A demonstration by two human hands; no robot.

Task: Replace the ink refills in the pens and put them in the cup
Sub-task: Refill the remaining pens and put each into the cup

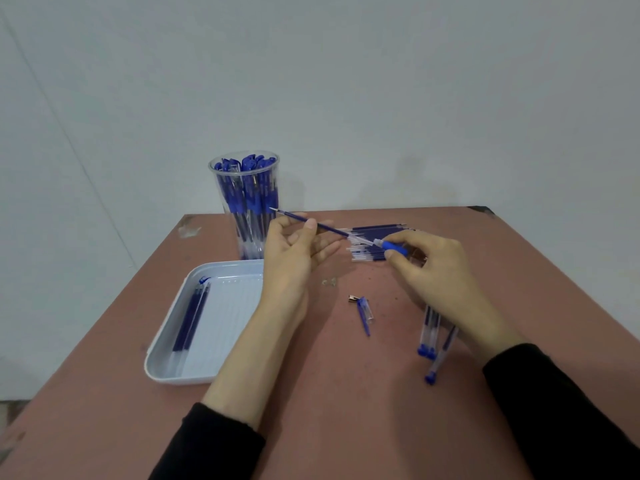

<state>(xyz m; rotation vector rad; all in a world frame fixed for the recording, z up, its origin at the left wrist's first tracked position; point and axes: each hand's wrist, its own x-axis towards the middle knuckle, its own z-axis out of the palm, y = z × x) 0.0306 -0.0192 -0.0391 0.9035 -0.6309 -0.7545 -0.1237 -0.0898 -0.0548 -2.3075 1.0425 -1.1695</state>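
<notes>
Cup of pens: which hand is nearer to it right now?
Left. The left hand sits just right of the cup, pinching the refill; the right hand is farther right, gripping the pen barrel above the spare refills.

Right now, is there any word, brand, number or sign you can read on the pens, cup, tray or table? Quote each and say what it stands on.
No text can be read anywhere.
Pens in the cup: pale marks on the barrels, too small and blurred to read.
Refill in the left hand, pen in the right hand: no print shows.
Tray, table: no marking shows.
</notes>
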